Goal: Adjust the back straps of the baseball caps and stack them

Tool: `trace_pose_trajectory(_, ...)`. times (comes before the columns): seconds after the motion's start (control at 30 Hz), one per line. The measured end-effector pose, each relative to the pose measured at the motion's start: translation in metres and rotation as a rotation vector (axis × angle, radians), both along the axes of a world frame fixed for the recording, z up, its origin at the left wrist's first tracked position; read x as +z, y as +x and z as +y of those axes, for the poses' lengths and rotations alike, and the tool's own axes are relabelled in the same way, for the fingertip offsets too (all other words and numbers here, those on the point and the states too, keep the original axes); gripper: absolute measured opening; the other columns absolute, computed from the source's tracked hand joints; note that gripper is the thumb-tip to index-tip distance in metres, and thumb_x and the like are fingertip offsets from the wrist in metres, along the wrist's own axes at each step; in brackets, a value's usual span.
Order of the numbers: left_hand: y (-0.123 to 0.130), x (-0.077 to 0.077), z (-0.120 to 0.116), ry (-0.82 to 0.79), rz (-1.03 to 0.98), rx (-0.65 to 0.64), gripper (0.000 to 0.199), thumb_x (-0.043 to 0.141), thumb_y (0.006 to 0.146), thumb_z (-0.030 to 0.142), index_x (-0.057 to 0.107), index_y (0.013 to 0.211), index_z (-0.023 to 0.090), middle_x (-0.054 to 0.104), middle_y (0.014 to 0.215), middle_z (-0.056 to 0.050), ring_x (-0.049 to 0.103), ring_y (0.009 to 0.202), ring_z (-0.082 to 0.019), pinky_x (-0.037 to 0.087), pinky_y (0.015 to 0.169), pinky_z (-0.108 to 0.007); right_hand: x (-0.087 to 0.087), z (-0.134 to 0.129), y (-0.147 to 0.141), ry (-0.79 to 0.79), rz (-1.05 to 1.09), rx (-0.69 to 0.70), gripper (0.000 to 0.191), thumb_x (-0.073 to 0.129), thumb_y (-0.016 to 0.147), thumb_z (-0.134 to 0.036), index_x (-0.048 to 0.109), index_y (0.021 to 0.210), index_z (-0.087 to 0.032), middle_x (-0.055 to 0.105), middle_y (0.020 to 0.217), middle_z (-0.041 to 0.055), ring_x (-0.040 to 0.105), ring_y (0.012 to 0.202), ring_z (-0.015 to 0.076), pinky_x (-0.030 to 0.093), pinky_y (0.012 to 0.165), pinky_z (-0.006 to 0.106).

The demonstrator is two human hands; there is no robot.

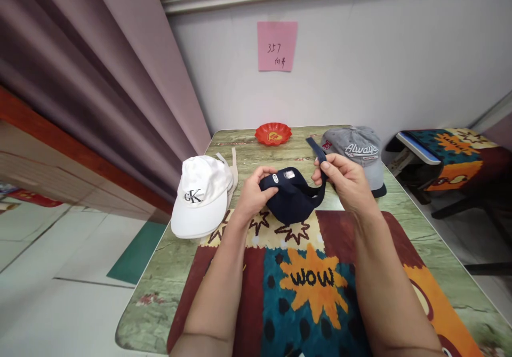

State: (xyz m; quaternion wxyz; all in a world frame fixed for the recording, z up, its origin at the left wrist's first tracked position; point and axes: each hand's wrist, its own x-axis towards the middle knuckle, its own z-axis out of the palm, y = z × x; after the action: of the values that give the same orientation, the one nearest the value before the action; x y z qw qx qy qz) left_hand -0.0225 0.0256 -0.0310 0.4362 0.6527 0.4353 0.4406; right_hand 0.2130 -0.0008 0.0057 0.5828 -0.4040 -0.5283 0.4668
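Observation:
A dark navy cap [294, 202] is held up over the far part of the patterned mat. My left hand [256, 192] is closed on its left side, thumb in front, close to a small white label. With fingers pinched, my right hand [340, 178] grips the cap's navy back strap [318, 152], whose free end sticks up to the left. To the left of my left hand sits a white cap [202, 194] with black lettering and loose straps behind it. Beyond my right hand is a grey cap [354, 144] reading "Always", partly hidden by that hand.
A red scalloped dish [273, 134] stands at the table's far edge, near the wall. The colourful mat [244, 325] covers the near part of the green wood-patterned table [154, 293]. A purple curtain [120, 69] hangs at left; a second mat-covered surface [460, 154] is at right.

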Motion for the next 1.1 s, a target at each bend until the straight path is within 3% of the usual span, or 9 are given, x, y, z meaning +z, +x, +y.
trace_pose_trajectory(0.07,0.001,0.002,0.000,-0.038,-0.213,0.008,0.044,0.075,0.071,0.015,0.063,0.112,0.020,0.069,0.099,-0.003,0.065,0.090,-0.018,0.050,0.081,-0.028,0.000,0.000,-0.002,-0.029,0.018,-0.020,0.025,0.075,0.085,-0.043,0.067,0.090,-0.020,0.070,0.073,0.0012,0.060,0.061,0.0127,0.048,0.062,0.026)
trace_pose_trajectory(0.17,0.003,0.002,0.001,-0.055,-0.380,0.004,0.044,0.082,0.067,0.017,0.065,0.107,0.019,0.069,0.101,-0.003,0.064,0.088,-0.016,0.049,0.081,-0.026,-0.006,0.003,-0.008,-0.097,0.013,-0.029,0.025,0.077,0.080,-0.042,0.066,0.085,-0.020,0.065,0.067,-0.0011,0.056,0.058,0.0112,0.046,0.059,0.025)
trace_pose_trajectory(0.43,0.005,0.001,0.001,-0.016,-0.450,-0.055,0.041,0.086,0.066,0.018,0.066,0.102,0.020,0.068,0.101,-0.003,0.063,0.090,-0.016,0.049,0.083,-0.027,-0.023,0.011,-0.026,-0.235,-0.001,0.005,0.040,0.079,0.077,-0.056,0.066,0.080,-0.018,0.037,0.056,-0.0073,0.030,0.051,0.0079,0.022,0.048,0.024)
trace_pose_trajectory(0.67,0.009,0.003,-0.004,0.089,-0.264,-0.090,0.034,0.079,0.073,0.018,0.067,0.104,0.020,0.068,0.100,-0.004,0.063,0.094,-0.018,0.048,0.087,-0.028,-0.019,0.008,-0.027,-0.330,0.153,0.203,0.045,0.085,0.067,-0.055,0.057,0.068,-0.019,0.027,0.054,-0.0106,0.017,0.049,0.0055,0.019,0.046,0.024)
trace_pose_trajectory(0.8,0.013,0.013,-0.010,0.172,-0.091,-0.032,0.032,0.075,0.077,0.020,0.065,0.107,0.021,0.069,0.102,-0.004,0.064,0.096,-0.019,0.050,0.089,-0.031,-0.017,0.003,-0.032,-0.288,0.083,0.121,0.041,0.084,0.070,-0.053,0.066,0.078,-0.017,0.033,0.054,-0.0092,0.022,0.048,0.0064,0.012,0.045,0.024)
trace_pose_trajectory(0.93,0.019,0.027,-0.021,0.409,0.179,0.083,0.043,0.080,0.078,0.030,0.065,0.118,0.023,0.070,0.121,-0.008,0.063,0.116,-0.025,0.045,0.107,-0.040,-0.015,0.001,-0.039,-0.257,0.012,0.057,0.042,0.081,0.072,-0.057,0.069,0.079,-0.018,0.043,0.054,-0.0068,0.031,0.048,0.0078,0.023,0.045,0.024)
trace_pose_trajectory(1.1,0.026,0.036,-0.032,0.693,0.455,0.225,0.014,0.067,0.093,0.027,0.072,0.105,0.026,0.077,0.106,-0.004,0.065,0.114,-0.026,0.021,0.122,-0.053,-0.014,0.000,-0.045,-0.133,-0.070,0.040,0.042,0.080,0.072,-0.056,0.074,0.084,-0.017,0.063,0.069,-0.0004,0.053,0.062,0.0136,0.040,0.056,0.025)
